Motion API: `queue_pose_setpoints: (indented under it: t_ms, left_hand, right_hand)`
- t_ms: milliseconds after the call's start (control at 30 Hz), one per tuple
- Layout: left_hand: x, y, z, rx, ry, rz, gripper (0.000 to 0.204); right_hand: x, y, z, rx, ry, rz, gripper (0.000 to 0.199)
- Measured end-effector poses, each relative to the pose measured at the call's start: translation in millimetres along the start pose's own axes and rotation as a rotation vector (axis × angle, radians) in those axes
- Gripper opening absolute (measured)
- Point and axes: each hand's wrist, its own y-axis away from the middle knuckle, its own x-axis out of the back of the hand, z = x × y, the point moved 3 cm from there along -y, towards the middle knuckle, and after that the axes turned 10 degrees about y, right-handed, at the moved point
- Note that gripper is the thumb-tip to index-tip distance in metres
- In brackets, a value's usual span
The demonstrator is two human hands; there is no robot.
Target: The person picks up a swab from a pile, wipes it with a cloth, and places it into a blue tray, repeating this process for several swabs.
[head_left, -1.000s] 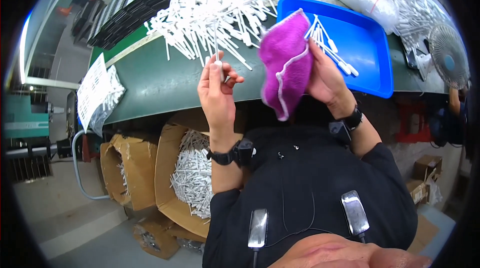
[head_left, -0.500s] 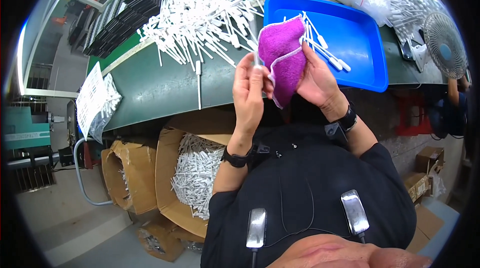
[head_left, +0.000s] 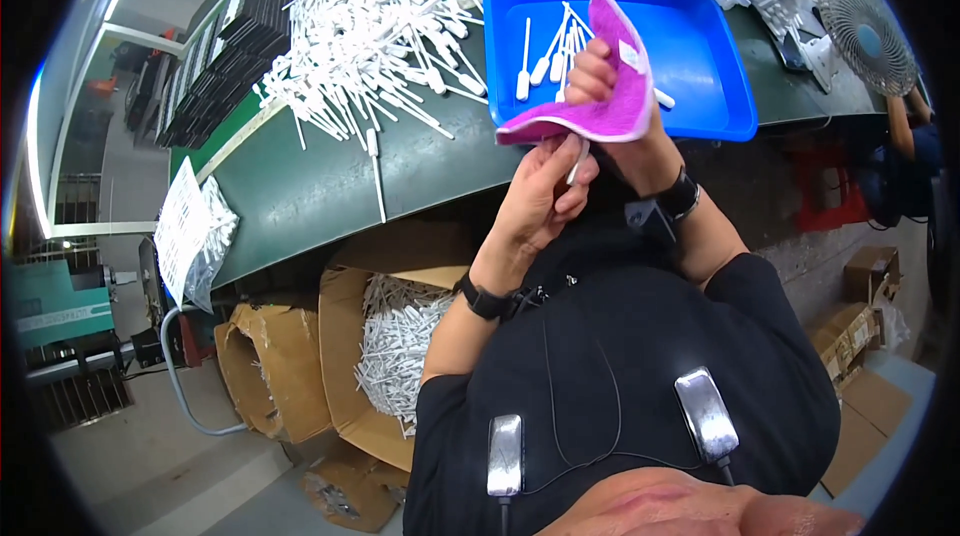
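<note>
My left hand (head_left: 528, 204) is closed on a thin white plastic stick (head_left: 577, 164), whose upper part is hidden by a magenta cloth (head_left: 622, 101) with a pale stitched edge. The cloth lies folded in my right hand (head_left: 592, 76), its fingers curled over the fabric. Both hands are close together at the table's front edge, before a blue tray (head_left: 705, 46). Inside the tray lie several white sticks (head_left: 524, 84) with a wider end, partly covered by the cloth and my right hand.
A large heap of white sticks (head_left: 350, 31) covers the table to the left, with one single stick (head_left: 376, 176) nearer me. Black stacked trays (head_left: 215, 66) stand beyond. A fan (head_left: 868, 31) is at the right. Below sits a cardboard box (head_left: 345, 376) full of sticks.
The cloth has turned and opened outward, and my right hand now curls over it. My left hand has moved right and lower with the stick. The view has shifted slightly.
</note>
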Motion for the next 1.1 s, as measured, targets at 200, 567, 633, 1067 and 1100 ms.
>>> queue_pose_setpoints:
  t_ms: [200,567,633,1067,1100]
  left_hand:
    - [12,-1,11,-0.182,-0.482,0.075,0.019]
    - [20,6,66,-0.689,-0.171,0.159,0.020]
    - [25,0,66,-0.797,-0.199,0.223,0.024]
    - [-8,-17,78,-0.890,-0.146,0.260,0.043]
    - [-7,-14,80,-0.869,-0.176,0.237,0.040]
  right_hand:
    - [-22,13,28,-0.016,-0.182,-0.133,0.029]
    - [-40,5,-20,-0.115,0.380,0.678,0.044]
    - [-48,9,-2,-0.209,0.398,0.610,0.043]
    - [-79,9,64,-0.366,1.913,0.055,0.034]
    - [-79,7,59,-0.364,1.913,0.062,0.034]
